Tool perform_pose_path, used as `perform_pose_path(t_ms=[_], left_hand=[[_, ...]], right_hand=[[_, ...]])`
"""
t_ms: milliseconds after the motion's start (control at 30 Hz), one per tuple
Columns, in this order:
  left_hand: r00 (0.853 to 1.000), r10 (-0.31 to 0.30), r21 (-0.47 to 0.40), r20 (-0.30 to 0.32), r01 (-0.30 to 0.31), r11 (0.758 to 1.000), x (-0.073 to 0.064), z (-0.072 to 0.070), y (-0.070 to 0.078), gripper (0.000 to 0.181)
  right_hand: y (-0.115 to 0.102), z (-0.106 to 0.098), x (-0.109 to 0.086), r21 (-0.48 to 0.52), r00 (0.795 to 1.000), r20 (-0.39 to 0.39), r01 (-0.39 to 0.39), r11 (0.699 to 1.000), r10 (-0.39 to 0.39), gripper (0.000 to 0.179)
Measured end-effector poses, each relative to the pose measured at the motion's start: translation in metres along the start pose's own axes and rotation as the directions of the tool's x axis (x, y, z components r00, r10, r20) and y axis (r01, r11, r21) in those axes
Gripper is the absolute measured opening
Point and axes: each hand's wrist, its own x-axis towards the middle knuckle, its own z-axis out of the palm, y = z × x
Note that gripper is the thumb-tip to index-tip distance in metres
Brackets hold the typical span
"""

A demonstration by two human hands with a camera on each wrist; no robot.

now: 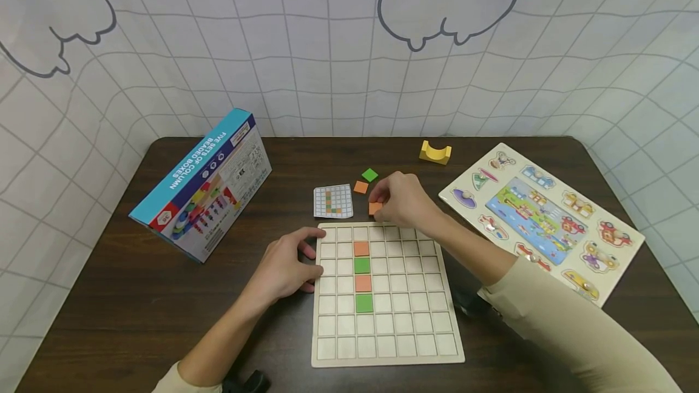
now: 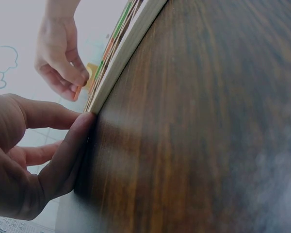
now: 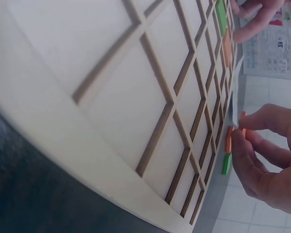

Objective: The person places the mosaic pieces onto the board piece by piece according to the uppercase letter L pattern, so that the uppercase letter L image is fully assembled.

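A white wooden grid board lies on the table, with orange tiles and green tiles alternating down its third column. Beyond its far edge, my right hand pinches an orange square tile between thumb and fingertips; the right wrist view shows this tile on edge. My left hand rests against the board's left side near the far corner, its thumb touching the edge. A loose orange tile and a green tile lie just past the right hand. A small pattern card sits behind the board.
At the left stands a blue and white toy box. A peg puzzle board with vehicle pictures lies under and beside the right forearm. Towards the back is a yellow arched block. A white tiled-pattern sheet surrounds the dark table.
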Motion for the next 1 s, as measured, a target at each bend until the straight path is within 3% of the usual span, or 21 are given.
perform_pose_path(t_ms=[1000], left_hand=[[1.0,-0.006,-0.004,0.005,0.006,1.0,0.0,-0.001,0.001,0.062]], right_hand=[[-0.009,0.002,-0.021,0.024,0.999,0.043,0.015,1.0,-0.016,0.022]])
